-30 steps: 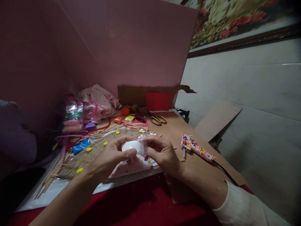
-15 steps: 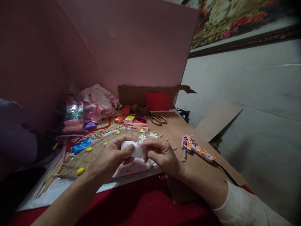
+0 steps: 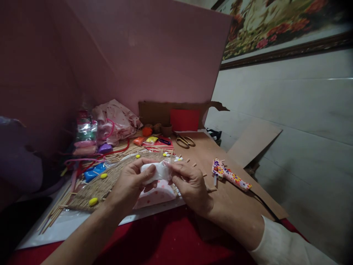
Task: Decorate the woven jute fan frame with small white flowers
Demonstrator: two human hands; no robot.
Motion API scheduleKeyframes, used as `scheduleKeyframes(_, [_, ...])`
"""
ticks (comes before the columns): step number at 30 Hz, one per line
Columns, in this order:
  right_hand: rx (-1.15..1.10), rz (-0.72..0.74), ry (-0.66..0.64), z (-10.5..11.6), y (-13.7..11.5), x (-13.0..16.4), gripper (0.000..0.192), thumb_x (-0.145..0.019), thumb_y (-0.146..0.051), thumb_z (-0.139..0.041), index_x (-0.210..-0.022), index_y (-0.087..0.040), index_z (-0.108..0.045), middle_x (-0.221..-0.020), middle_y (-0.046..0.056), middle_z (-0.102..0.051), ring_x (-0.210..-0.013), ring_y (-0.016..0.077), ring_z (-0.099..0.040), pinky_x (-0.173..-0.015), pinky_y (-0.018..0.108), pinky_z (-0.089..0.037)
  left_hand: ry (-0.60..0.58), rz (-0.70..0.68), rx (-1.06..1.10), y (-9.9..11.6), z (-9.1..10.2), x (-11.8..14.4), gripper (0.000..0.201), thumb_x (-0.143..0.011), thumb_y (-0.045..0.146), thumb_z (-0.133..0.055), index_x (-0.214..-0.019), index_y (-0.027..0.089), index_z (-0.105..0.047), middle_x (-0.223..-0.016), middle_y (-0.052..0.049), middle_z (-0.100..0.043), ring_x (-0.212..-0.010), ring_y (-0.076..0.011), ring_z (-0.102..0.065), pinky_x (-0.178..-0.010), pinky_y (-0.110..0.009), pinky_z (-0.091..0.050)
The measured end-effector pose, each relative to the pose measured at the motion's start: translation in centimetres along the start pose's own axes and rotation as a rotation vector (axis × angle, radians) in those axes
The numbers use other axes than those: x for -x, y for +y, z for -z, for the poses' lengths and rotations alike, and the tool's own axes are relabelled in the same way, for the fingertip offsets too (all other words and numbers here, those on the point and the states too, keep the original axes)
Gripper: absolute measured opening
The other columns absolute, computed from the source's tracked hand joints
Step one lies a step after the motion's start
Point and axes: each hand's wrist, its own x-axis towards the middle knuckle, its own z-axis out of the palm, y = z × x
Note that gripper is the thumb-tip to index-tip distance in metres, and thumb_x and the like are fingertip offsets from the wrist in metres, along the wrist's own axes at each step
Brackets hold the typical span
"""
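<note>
Moved: white lump (image 3: 156, 171) now squeezed flatter, hands closer together
Left hand (image 3: 129, 186): pinching soft lump's left end
Right hand (image 3: 190, 184): pinching its right end
Lump: above woven straw mat (image 3: 93, 188)
Glue gun (image 3: 230, 175): floral, on cardboard at right

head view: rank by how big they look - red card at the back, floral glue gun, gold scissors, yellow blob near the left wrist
1. red card
2. floral glue gun, though it lies nearer the camera than the card
3. gold scissors
4. yellow blob, plainly smallest

1 head camera looks forward and down, close over the table (image 3: 239, 198)
</note>
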Motion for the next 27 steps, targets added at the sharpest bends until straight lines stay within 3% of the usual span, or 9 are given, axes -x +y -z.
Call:
scheduleKeyframes(6, [-0.067,0.067,-0.028,0.05,0.08,-0.1,0.039,-0.077,-0.006,-0.055,-0.106,-0.029,-0.069,-0.089,0.002,-0.066,-0.082,0.0145,-0.061,-0.069,0.029,-0.053,-0.031,-0.077,-0.071,-0.32,0.49,-0.13,0.026,-0.069,0.033,-0.074,-0.086,0.015,-0.064,-0.066,-0.002,-0.063,-0.053,-0.0082,-0.054,-0.049,-0.018,-0.041])
scheduleKeyframes(13, [-0.077,0.069,0.051,0.11,0.0,-0.22,0.017,-0.079,-0.013,-0.063,-0.089,-0.025,-0.072,-0.085,0.003,-0.063,-0.082,0.015,-0.059,-0.071,0.03,-0.051,-0.087,-0.095,-0.144,-0.54,0.82,-0.15,0.022,-0.074,0.034,-0.07,-0.087,0.017,-0.064,-0.061,0.001,-0.059,-0.05,-0.0072,-0.049,-0.047,-0.018,-0.037])
scheduleKeyframes(21, [-0.148,0.021,-0.016,0.11,-0.3,-0.04,0.029,-0.082,-0.013,-0.058,-0.102,-0.03,-0.071,-0.08,0.001,-0.059,-0.072,0.0114,-0.054,-0.062,0.025,-0.048,-0.068,-0.082,-0.108,-0.34,0.46,0.29,0.023,-0.071,0.034,-0.071,-0.085,0.017,-0.065,-0.061,0.0,-0.059,-0.049,-0.0078,-0.049,-0.047,-0.018,-0.037])
scheduleKeyframes(27, [-0.23,0.008,-0.032,0.08,0.02,-0.02,0.024,-0.082,-0.013,-0.06,-0.093,-0.029,-0.073,-0.077,0.001,-0.055,-0.068,0.0104,-0.053,-0.057,0.024,-0.046,-0.031,-0.096,-0.088,-0.11,0.26,0.22,0.024,-0.068,0.034,-0.074,-0.081,0.016,-0.066,-0.058,0.001,-0.058,-0.049,-0.0078,-0.049,-0.046,-0.018,-0.038])
